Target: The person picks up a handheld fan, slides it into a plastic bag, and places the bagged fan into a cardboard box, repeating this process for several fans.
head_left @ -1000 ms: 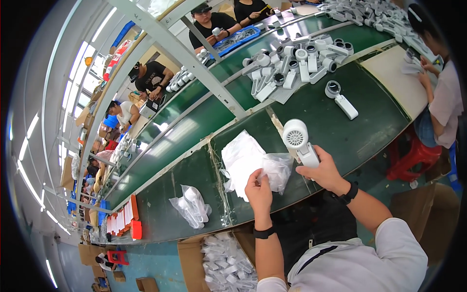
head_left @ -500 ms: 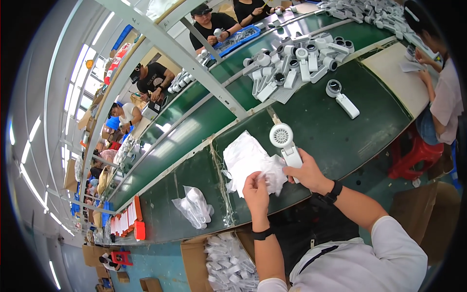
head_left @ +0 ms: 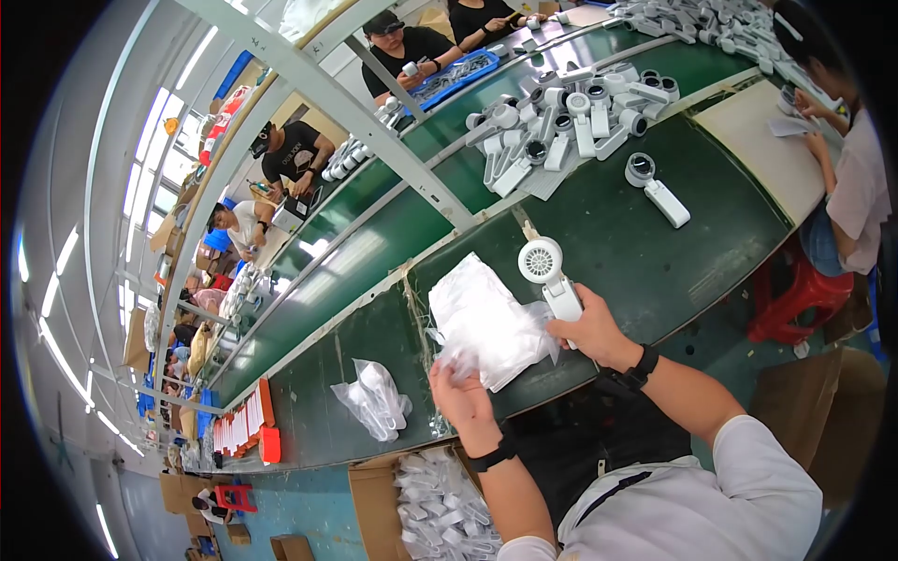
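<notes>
My right hand (head_left: pixel 595 329) is closed around the handle of a white handheld fan (head_left: pixel 561 297). Its round grille head (head_left: pixel 540 260) points away from me, above the green worktop. Just left of it lies a stack of clear plastic bags (head_left: pixel 477 309), whitish and crumpled at the near side. At the near left corner of this stack, my left hand (head_left: pixel 465 400) has its palm turned up and its fingers curled on thin film of a plastic bag (head_left: pixel 456 363). Some fingertips are blurred behind the film. Film also touches the right hand's fingers.
A bagged fan (head_left: pixel 376 400) lies left on the worktop, past it an orange box with white cards (head_left: pixel 245 423). One loose fan (head_left: pixel 658 190) lies right, before a pile of fans (head_left: pixel 571 117). Below stands a carton of bagged fans (head_left: pixel 444 505). A co-worker (head_left: pixel 847 168) sits at right.
My left hand has moved left and nearer, from beside the fan to the stack's near left corner, with film at its fingers. The right hand and fan have hardly moved.
</notes>
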`<action>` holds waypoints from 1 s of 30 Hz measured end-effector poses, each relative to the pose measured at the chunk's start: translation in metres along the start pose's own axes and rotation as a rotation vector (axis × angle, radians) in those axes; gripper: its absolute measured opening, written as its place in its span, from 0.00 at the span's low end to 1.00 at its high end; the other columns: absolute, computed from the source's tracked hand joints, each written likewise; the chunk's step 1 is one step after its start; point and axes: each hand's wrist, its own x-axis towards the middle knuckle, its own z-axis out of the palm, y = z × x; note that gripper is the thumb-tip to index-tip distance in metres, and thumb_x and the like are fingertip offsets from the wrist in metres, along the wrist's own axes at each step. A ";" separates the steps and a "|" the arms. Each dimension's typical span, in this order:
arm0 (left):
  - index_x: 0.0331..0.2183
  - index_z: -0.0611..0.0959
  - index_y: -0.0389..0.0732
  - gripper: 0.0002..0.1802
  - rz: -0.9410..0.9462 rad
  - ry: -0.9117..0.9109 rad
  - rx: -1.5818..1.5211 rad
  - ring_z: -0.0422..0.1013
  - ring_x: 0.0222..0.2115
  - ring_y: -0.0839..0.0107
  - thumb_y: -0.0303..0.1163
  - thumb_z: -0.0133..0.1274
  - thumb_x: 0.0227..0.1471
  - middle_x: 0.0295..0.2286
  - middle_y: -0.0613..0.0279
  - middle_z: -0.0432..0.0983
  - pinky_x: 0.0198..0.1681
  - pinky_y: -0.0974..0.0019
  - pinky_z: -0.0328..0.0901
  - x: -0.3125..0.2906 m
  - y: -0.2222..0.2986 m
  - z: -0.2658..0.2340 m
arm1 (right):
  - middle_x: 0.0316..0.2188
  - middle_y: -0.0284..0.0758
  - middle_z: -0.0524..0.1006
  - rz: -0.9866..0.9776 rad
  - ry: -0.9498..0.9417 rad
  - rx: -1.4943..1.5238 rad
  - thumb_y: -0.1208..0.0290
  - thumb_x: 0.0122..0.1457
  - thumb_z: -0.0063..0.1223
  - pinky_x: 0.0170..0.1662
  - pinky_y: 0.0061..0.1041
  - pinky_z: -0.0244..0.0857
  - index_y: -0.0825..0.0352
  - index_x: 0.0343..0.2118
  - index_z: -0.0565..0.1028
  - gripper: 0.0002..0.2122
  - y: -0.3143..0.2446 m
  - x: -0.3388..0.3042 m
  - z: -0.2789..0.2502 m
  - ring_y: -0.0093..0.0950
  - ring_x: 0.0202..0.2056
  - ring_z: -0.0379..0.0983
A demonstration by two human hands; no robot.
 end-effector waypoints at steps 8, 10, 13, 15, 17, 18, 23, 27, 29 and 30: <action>0.26 0.77 0.34 0.06 0.822 -0.052 0.552 0.70 0.30 0.69 0.24 0.45 0.48 0.26 0.58 0.72 0.38 0.67 0.66 -0.001 0.043 -0.063 | 0.29 0.33 0.73 -0.053 -0.050 -0.141 0.78 0.47 0.61 0.25 0.21 0.66 0.71 0.42 0.68 0.19 -0.033 -0.009 -0.014 0.19 0.23 0.70; 0.25 0.78 0.33 0.06 0.862 -0.116 0.528 0.71 0.29 0.69 0.24 0.47 0.46 0.25 0.57 0.73 0.37 0.68 0.65 -0.014 0.056 -0.047 | 0.30 0.33 0.73 -0.198 -0.025 -0.326 0.75 0.46 0.62 0.27 0.21 0.67 0.71 0.43 0.69 0.20 -0.036 -0.013 -0.011 0.19 0.25 0.70; 0.31 0.81 0.34 0.07 0.703 -0.362 1.058 0.69 0.26 0.70 0.23 0.54 0.45 0.27 0.60 0.75 0.33 0.69 0.64 -0.055 0.040 0.012 | 0.31 0.33 0.73 -0.331 -0.075 -0.353 0.73 0.46 0.63 0.29 0.20 0.67 0.71 0.45 0.69 0.22 -0.019 -0.016 -0.004 0.18 0.27 0.71; 0.34 0.82 0.36 0.10 0.467 -0.493 1.131 0.67 0.26 0.75 0.24 0.58 0.46 0.28 0.64 0.77 0.33 0.71 0.63 -0.070 0.013 0.030 | 0.31 0.33 0.74 -0.270 -0.126 -0.358 0.73 0.46 0.63 0.29 0.20 0.68 0.72 0.46 0.68 0.23 -0.015 -0.023 -0.001 0.19 0.27 0.71; 0.37 0.82 0.37 0.12 0.323 -0.546 1.078 0.65 0.28 0.79 0.24 0.60 0.46 0.29 0.68 0.77 0.34 0.73 0.62 -0.074 -0.002 0.029 | 0.32 0.34 0.74 -0.039 -0.227 -0.240 0.74 0.46 0.62 0.28 0.20 0.68 0.73 0.48 0.68 0.24 -0.024 -0.030 0.006 0.19 0.27 0.71; 0.37 0.82 0.37 0.13 0.209 -0.537 1.006 0.65 0.27 0.81 0.25 0.61 0.46 0.29 0.69 0.77 0.33 0.74 0.62 -0.074 -0.007 0.025 | 0.32 0.34 0.74 -0.036 -0.230 -0.241 0.74 0.46 0.62 0.28 0.20 0.68 0.73 0.48 0.68 0.24 -0.027 -0.031 0.006 0.19 0.27 0.71; 0.37 0.83 0.36 0.12 0.227 -0.612 0.942 0.65 0.25 0.83 0.27 0.63 0.47 0.28 0.71 0.77 0.30 0.77 0.62 -0.073 -0.016 0.017 | 0.30 0.33 0.74 0.105 -0.280 -0.070 0.76 0.47 0.61 0.25 0.20 0.66 0.73 0.48 0.67 0.24 -0.033 -0.031 0.002 0.20 0.24 0.71; 0.35 0.84 0.32 0.09 0.056 -0.478 0.875 0.66 0.25 0.84 0.26 0.61 0.50 0.27 0.68 0.77 0.31 0.78 0.62 -0.071 -0.017 0.014 | 0.30 0.34 0.74 0.105 -0.299 -0.130 0.77 0.46 0.62 0.25 0.20 0.66 0.73 0.47 0.67 0.23 -0.028 -0.030 0.003 0.20 0.23 0.71; 0.34 0.83 0.31 0.09 0.036 -0.458 0.850 0.67 0.26 0.84 0.25 0.61 0.50 0.26 0.67 0.77 0.32 0.78 0.62 -0.071 -0.014 0.015 | 0.29 0.34 0.74 0.077 -0.215 -0.114 0.77 0.46 0.61 0.25 0.20 0.66 0.74 0.46 0.67 0.23 -0.026 -0.029 0.006 0.20 0.22 0.71; 0.34 0.83 0.32 0.08 0.010 -0.427 0.772 0.67 0.27 0.83 0.25 0.61 0.50 0.27 0.67 0.77 0.32 0.79 0.62 -0.070 -0.013 0.013 | 0.29 0.34 0.74 0.078 -0.214 -0.113 0.77 0.46 0.61 0.25 0.20 0.66 0.74 0.46 0.67 0.23 -0.026 -0.030 0.007 0.20 0.22 0.71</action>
